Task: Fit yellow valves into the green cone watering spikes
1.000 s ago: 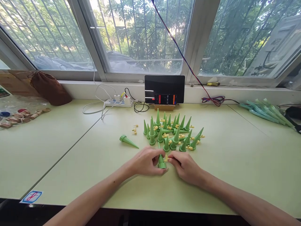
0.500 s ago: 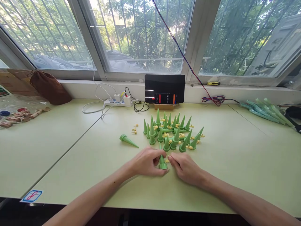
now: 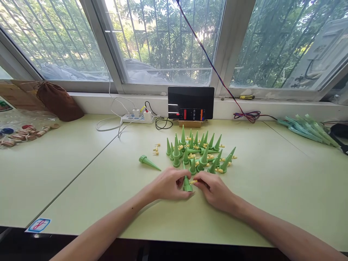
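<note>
My left hand (image 3: 174,184) is closed around a green plastic watering spike (image 3: 187,184), its ribbed wide end toward me and its tip pointing away. Between the thumb and fingers of my right hand (image 3: 213,186) is a small yellow valve (image 3: 193,181), which meets the side of the spike. Whether it is seated in the spike I cannot tell. Just beyond my hands stands a cluster of green spikes (image 3: 204,159), many with yellow valves on their sides. Another spike (image 3: 149,162) lies on its side to the left, without a visible valve. Several loose yellow valves (image 3: 156,149) are near it.
A phone showing a timer (image 3: 191,114) leans against a black tablet (image 3: 174,98) at the back. Left of them is a power strip (image 3: 127,118) with cables. A brown pouch (image 3: 58,101) and wooden pieces (image 3: 20,136) sit at far left, pale green strips (image 3: 307,127) at far right.
Both hands have shifted slightly away from me with the spike. The right fingers have opened a little around the valve, so more of it shows.
</note>
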`<state>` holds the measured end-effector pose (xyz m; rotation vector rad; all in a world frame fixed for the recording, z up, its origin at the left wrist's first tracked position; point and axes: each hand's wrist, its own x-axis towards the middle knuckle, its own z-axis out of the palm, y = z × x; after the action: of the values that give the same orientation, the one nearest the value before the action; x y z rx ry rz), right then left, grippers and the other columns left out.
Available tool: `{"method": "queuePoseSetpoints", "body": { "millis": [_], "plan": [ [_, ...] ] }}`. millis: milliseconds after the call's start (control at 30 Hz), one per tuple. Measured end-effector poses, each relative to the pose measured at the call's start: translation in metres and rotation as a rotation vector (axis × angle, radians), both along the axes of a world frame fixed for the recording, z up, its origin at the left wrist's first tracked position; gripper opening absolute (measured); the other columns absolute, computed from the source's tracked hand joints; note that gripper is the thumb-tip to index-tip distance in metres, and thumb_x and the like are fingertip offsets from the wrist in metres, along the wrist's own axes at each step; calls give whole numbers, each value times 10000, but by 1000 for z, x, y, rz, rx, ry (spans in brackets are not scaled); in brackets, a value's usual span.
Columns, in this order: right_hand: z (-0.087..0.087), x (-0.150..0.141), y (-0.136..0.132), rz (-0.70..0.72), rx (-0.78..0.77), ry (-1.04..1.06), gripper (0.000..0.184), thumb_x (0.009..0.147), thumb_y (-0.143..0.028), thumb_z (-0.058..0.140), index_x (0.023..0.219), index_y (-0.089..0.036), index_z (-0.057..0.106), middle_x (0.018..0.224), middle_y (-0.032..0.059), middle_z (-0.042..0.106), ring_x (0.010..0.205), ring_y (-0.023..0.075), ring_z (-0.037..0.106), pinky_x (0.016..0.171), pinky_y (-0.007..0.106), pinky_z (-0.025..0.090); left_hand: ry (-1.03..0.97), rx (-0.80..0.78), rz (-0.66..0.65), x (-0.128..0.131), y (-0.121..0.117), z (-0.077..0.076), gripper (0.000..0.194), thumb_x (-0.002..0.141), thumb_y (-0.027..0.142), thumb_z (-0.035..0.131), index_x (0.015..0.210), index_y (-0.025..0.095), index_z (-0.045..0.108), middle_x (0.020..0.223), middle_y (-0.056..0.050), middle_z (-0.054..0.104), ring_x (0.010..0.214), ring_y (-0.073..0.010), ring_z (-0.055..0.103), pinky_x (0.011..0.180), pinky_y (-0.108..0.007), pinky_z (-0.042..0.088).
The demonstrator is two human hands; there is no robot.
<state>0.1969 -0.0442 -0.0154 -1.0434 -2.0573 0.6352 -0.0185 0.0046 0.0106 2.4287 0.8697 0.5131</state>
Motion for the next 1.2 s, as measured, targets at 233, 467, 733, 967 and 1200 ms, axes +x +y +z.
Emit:
{"method": "queuePoseSetpoints", "body": {
  "millis": [233, 467, 733, 967, 1200],
  "plan": [
    [-1, 0, 1, 17, 0, -40, 207, 1024, -178, 452, 851, -214, 559, 788, 37, 631, 713, 192, 584, 654, 302, 458, -16, 5, -22, 0, -1, 0, 269, 713, 314, 751, 937, 182, 685, 538, 90, 501, 506, -86, 472, 554, -208, 388],
    [-2, -1, 0, 19, 22, -98, 310, 1045, -211, 385, 747, -221, 472, 693, 9, 554, 626, 167, 502, 599, 289, 394, -42, 34, -41, 1, -2, -2, 255, 712, 314, 746, 926, 191, 684, 533, 89, 496, 498, -85, 456, 544, -208, 381],
    [-1, -4, -1, 2, 28, -124, 403, 1073, -269, 339, 675, -225, 391, 604, -23, 465, 532, 138, 402, 530, 282, 299, -33, 23, -53, 1, -3, 0, 217, 704, 291, 738, 881, 185, 672, 539, 85, 493, 496, -82, 437, 533, -212, 369],
    [-4, -4, 1, -35, 15, -60, 393, 1086, -296, 358, 729, -212, 498, 662, 5, 560, 587, 157, 501, 566, 281, 378, -31, 6, -11, 0, -2, 2, 234, 717, 308, 736, 909, 190, 671, 558, 85, 522, 511, -84, 468, 572, -218, 394],
    [2, 0, 3, 8, 33, 13, 217, 1064, -246, 451, 970, -201, 641, 862, 58, 685, 762, 196, 624, 684, 300, 477, -18, -36, 16, -3, 2, 0, 271, 724, 314, 752, 950, 191, 666, 544, 96, 517, 500, -80, 487, 583, -218, 400]
  ]
}}
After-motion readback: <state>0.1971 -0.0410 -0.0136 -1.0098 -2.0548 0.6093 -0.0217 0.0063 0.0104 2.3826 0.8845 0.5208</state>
